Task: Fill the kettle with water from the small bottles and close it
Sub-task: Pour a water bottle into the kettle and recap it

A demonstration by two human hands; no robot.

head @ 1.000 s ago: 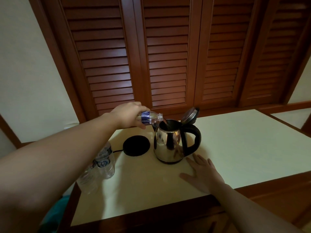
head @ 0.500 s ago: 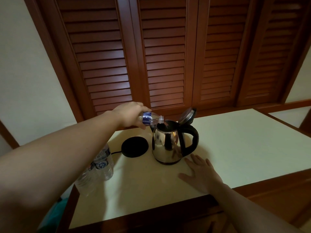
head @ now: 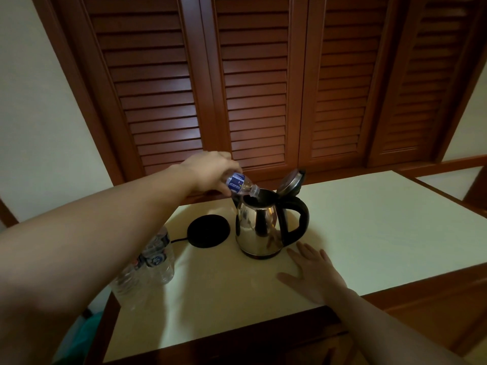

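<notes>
Head view: left hand fingers wrap the bottle, tipped so water drops into the open kettle. Right hand lies spread flat on the table, likely for balance

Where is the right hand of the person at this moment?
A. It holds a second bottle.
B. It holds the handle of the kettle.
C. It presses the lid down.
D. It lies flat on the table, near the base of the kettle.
D: the right hand lies palm down with spread fingers on the table, just in front of the kettle, and does not touch its handle or its open lid.
</notes>
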